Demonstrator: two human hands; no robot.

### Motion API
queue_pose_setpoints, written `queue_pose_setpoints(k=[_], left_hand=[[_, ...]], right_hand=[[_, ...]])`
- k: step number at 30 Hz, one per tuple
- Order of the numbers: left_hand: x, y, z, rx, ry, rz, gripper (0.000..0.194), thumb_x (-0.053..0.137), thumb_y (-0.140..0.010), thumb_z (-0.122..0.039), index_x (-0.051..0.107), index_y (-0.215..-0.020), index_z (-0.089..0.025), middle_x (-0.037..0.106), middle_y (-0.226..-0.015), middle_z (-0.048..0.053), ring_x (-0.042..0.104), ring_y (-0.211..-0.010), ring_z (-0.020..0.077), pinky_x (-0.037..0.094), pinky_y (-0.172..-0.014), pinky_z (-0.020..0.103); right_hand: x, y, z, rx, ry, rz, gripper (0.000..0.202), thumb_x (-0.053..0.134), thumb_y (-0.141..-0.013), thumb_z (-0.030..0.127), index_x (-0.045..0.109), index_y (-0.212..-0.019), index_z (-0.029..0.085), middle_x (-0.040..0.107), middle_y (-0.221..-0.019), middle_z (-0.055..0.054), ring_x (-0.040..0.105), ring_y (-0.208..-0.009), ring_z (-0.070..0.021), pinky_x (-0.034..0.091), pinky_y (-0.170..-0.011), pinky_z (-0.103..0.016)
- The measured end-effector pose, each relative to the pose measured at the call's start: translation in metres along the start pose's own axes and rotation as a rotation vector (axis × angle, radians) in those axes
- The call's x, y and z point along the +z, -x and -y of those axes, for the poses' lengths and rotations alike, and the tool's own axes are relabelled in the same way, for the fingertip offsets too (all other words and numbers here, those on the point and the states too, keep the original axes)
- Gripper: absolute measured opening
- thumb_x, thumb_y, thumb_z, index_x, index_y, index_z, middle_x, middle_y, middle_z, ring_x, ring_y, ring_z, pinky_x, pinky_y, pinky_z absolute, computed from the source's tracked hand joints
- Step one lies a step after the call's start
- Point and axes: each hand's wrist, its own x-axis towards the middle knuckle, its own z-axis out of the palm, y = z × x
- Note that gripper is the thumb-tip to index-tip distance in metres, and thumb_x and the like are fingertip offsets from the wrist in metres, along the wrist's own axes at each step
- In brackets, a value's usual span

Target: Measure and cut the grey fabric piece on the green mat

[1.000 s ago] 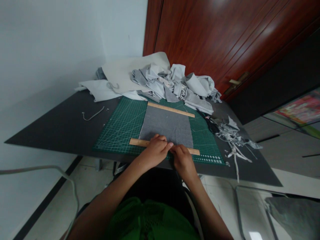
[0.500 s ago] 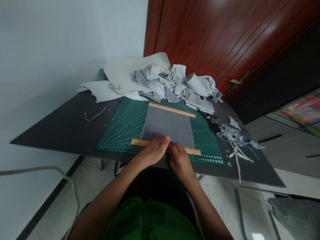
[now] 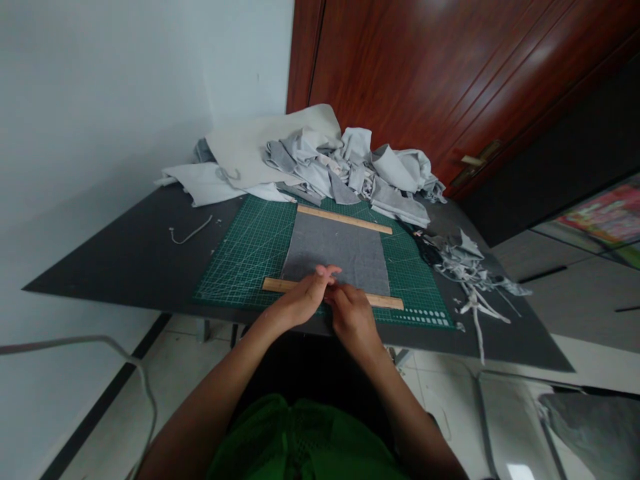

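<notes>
Grey cloth (image 3: 340, 250) lies on the green mat (image 3: 240, 260); near ruler (image 3: 383, 301) crosses the cloth's near edge, far ruler (image 3: 345, 219) its far edge; left hand (image 3: 305, 297) and right hand (image 3: 353, 317) meet at that near edge, fingers bent, grip unclear; no writing is legible.

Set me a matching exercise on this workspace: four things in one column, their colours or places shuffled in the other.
1. Cutting mat
2. Far ruler
3. Door
4. Table

A. Along the far edge of the grey cloth
B. Reddish brown
C. Underneath the mat
D. Green

Pairs: 1-D, 2-A, 3-B, 4-C
</notes>
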Motion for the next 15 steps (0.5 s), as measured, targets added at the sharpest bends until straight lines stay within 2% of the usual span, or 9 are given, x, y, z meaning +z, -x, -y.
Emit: queue_pose_setpoints(k=[7,15], left_hand=[[-0.0007,-0.0015,0.0027,-0.016,0.036,0.021,0.110,-0.003,-0.083,-0.091,0.047,-0.148,-0.017,0.062,-0.139,0.021,0.058,-0.132,0.0319,0.042,-0.112,0.048],[-0.0010,-0.0015,0.0032,-0.004,0.006,0.026,0.107,-0.007,-0.084,-0.088,0.047,-0.147,-0.020,0.064,-0.135,0.019,0.058,-0.131,0.0304,0.039,-0.114,0.048]], right_hand=[[0.0009,-0.0022,0.0020,-0.010,-0.023,-0.027,0.022,0.050,-0.095,0.005,0.065,-0.095,0.020,0.070,-0.091,-0.009,0.062,-0.085,-0.0260,0.042,-0.074,-0.036],[0.0012,0.0018,0.0005,0.028,0.049,-0.014,0.018,0.053,-0.097,0.008,0.066,-0.093,0.020,0.070,-0.086,-0.008,0.062,-0.079,-0.0261,0.038,-0.070,-0.036]])
